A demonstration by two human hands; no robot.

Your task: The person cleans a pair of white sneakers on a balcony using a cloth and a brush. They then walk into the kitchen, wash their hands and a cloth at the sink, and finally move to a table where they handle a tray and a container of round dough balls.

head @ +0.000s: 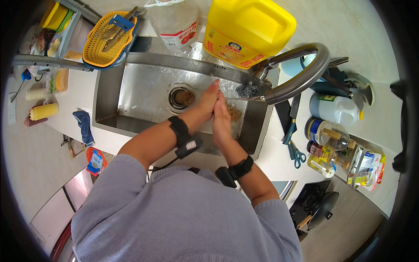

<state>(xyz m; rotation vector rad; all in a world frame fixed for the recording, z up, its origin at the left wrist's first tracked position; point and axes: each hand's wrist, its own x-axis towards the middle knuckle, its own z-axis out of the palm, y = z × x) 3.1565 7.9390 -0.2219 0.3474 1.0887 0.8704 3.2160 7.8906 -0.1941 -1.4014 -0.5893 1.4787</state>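
Note:
Over the stainless steel sink (144,78) my left hand (208,101) and my right hand (222,116) are pressed palm to palm, fingers stretched out. No held object shows, though the space between the palms is hidden. A thin stream of water (244,98) runs from the curved faucet (302,80) onto the fingers. Left of the hands is the drain (173,105), with a brown clump (185,97) in it. More brown bits (234,113) lie on the sink floor beside my right hand. A steel wool scourer (247,89) sits near the faucet.
Behind the sink stand a clear plastic jug (176,24) and a large yellow jug (245,29). An orange basket (95,49) is at the back left. To the right lie a knife (293,111) and scissors (298,157), beside several bottles (338,108). A blue cloth (84,126) hangs at left.

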